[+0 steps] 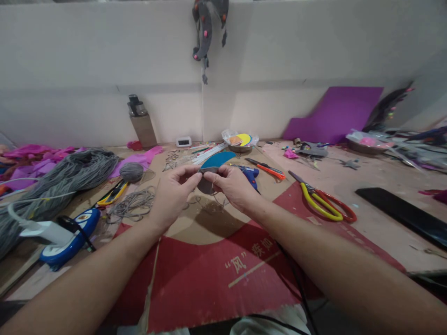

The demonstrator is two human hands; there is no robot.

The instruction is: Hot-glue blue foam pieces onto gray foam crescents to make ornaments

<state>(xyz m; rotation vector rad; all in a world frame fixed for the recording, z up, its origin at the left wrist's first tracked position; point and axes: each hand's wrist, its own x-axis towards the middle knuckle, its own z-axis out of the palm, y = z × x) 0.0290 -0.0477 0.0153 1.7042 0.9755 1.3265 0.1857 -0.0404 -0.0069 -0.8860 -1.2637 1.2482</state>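
Observation:
My left hand [174,193] and my right hand [239,186] meet above the cardboard, thumbs almost touching. Between their fingertips is a blue crescent-shaped piece [218,160] with a dark grey piece [205,186] against its lower end. Both hands are closed in a pinch there; the fingers partly cover where the two pieces join. Just behind my right hand lies a blue glue gun [251,174], partly hidden. An orange utility knife [268,169] rests beyond it. Loose grey yarn [134,204] is tangled beside my left hand.
Scissors with red and yellow handles [323,202] and a black phone-like slab [401,214] lie to the right. On the left are a yarn ball [132,172], a grey skein [80,179], a yellow cutter [113,193] and a blue power strip [71,239]. Behind stands a bowl [240,148].

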